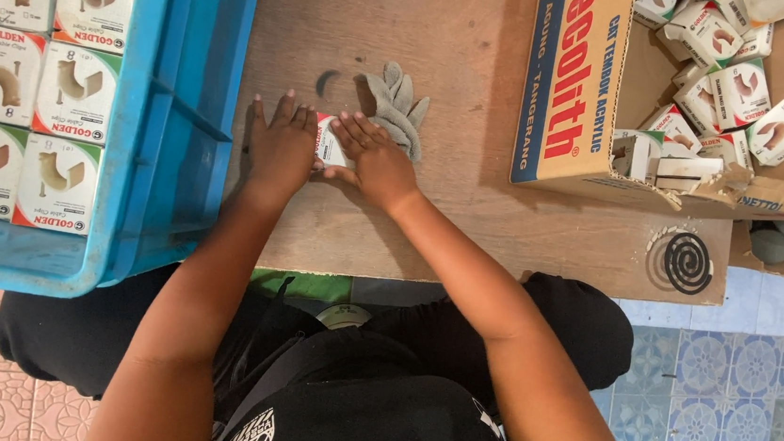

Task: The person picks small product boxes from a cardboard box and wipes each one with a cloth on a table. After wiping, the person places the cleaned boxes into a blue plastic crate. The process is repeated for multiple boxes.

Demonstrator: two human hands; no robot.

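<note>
A small white, red and green cardboard box (331, 139) lies on the wooden board (469, 199), pressed between both my hands. My left hand (279, 144) lies flat on its left side, fingers stretched forward. My right hand (374, 157) holds its right side, fingers curled over the top. Most of the box is hidden by my fingers.
A grey glove (398, 106) lies just beyond my right hand. A blue crate (169, 125) at left holds rows of similar small boxes. An open cardboard carton (574, 85) at right holds several loose boxes. A dark spiral coil (688, 263) rests near the board's right front edge.
</note>
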